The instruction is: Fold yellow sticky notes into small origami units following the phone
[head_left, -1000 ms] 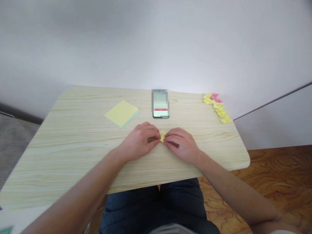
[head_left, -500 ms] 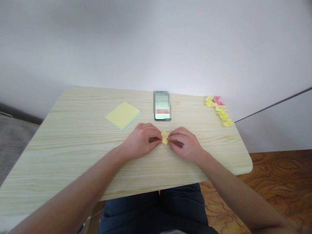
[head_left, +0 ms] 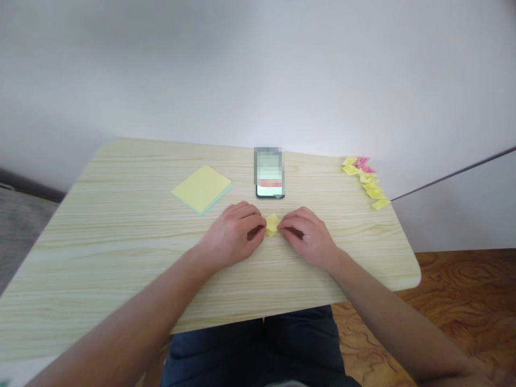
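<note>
A small folded piece of yellow paper [head_left: 273, 224] lies between my two hands near the middle of the table. My left hand [head_left: 237, 232] pinches its left corner between thumb and fingertips. On the opposite side, my right hand [head_left: 307, 235] pinches the right corner in the same way. The paper looks like a small diamond, and its two side corners are hidden under my fingertips. Both wrists rest low over the wooden tabletop.
A stack of square paper [head_left: 202, 188], yellow on top with green beneath, lies to the left. Behind my hands is a phone [head_left: 270, 174] with a lit screen. Several folded yellow paper pieces [head_left: 373, 189] and pink ones [head_left: 364, 164] line the table's [head_left: 121, 231] right edge.
My fingers have drawn slightly apart, and more of the yellow paper shows between them. The whole view has shifted a little.
</note>
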The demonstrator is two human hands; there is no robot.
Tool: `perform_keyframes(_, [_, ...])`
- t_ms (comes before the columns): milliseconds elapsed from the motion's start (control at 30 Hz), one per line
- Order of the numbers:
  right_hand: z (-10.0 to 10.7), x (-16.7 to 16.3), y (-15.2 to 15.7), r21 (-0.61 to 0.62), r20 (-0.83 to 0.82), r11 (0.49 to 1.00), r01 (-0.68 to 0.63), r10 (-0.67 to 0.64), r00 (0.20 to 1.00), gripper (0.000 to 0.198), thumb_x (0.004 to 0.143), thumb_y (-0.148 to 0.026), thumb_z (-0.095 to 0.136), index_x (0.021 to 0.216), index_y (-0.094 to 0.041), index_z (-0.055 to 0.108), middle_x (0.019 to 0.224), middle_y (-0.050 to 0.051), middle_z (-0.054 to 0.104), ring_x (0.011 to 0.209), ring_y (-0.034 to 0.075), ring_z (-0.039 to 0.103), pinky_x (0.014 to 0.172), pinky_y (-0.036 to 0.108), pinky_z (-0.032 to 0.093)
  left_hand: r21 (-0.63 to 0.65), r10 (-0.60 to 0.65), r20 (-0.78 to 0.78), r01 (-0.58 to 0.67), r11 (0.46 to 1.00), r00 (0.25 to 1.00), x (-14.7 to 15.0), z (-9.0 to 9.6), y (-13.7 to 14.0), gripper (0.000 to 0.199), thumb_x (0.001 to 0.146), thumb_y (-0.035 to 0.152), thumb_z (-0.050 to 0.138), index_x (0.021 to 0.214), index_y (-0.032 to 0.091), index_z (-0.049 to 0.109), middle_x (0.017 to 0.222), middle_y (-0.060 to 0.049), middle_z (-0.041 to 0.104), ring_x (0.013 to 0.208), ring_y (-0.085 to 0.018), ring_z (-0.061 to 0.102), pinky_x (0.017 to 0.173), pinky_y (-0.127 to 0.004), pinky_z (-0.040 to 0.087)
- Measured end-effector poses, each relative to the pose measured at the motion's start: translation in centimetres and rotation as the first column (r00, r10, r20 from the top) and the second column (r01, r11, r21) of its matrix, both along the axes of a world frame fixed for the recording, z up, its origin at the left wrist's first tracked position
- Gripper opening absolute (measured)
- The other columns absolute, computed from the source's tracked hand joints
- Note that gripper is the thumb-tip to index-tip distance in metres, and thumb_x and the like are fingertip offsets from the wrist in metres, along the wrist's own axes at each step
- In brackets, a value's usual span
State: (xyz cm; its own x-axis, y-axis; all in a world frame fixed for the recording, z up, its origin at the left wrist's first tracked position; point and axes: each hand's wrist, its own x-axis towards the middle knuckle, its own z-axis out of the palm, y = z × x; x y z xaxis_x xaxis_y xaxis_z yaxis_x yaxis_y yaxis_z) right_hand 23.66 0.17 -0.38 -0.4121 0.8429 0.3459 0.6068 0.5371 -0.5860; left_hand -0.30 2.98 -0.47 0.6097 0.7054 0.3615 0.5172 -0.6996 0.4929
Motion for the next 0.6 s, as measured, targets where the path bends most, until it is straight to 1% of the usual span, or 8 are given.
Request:
perform_keyframes(100, [-0.04,-0.12,-0.07,-0.010,0.006,1.000,0.008,-0.008,1.000,0.014,0.095,-0.017,0.062,0.101,-0.025,0.072,0.101,0.005,0.072,0.098,0.022,0.064,0.090,0.040,0.053,0.026,0.037,-0.043,-0.036,0.999,0.998,-0.04,-0.01,0.06,0.014,0.096,0.023,0.058,0.097,0.021,0.071,0.098,-0.007,0.070,0.099,-0.024,0.060,0.088,-0.042,0.047])
perform_keyframes(267, [-0.55,-0.19,-0.30,0.019,0.020,0.994,0.112,-0.112,0.993,0.015,0.091,-0.022,0.068,0.104,-0.024,0.073,0.104,0.007,0.069,0.100,0.024,0.063,0.091,0.042,0.052,0.016,0.031,-0.061,-0.030,0.999,0.998,0.02,0.07,0.07,0.016,0.099,0.025,0.055,0.096,0.022,0.071,0.098,-0.005,0.070,0.098,-0.023,0.058,0.086,-0.041,0.045])
perform_keyframes(367, [-0.68,-0.15,-0.23,0.016,0.043,0.993,0.116,-0.117,0.992,0.010,0.094,-0.025,0.066,0.101,-0.024,0.074,0.101,0.007,0.068,0.097,0.024,0.062,0.089,0.042,0.051,-0.008,0.044,-0.073,-0.045,0.999,0.996,0.11,0.25,0.00,0.017,0.099,0.026,0.054,0.096,0.022,0.070,0.097,-0.005,0.070,0.098,-0.023,0.058,0.086,-0.041,0.043])
perform_keyframes(500, [-0.47,-0.23,-0.05,0.000,0.055,0.992,0.123,-0.123,0.991,0.011,0.097,-0.026,0.063,0.099,-0.023,0.073,0.099,0.007,0.067,0.096,0.023,0.061,0.088,0.041,0.050,-0.024,0.113,-0.079,-0.115,0.993,0.990,0.24,0.49,-0.11,0.013,0.095,0.026,0.058,0.092,0.022,0.070,0.096,-0.005,0.070,0.097,-0.025,0.057,0.085,-0.042,0.041])
perform_keyframes(600, [-0.27,-0.47,-0.01,-0.017,0.074,0.990,0.141,-0.139,0.987,0.012,0.097,-0.026,0.062,0.100,-0.022,0.073,0.098,0.007,0.067,0.095,0.023,0.061,0.087,0.041,0.049,-0.032,0.133,-0.085,-0.136,0.990,0.987,0.28,0.61,-0.14,0.011,0.094,0.025,0.059,0.091,0.023,0.070,0.096,-0.005,0.069,0.098,-0.025,0.056,0.086,-0.043,0.040])
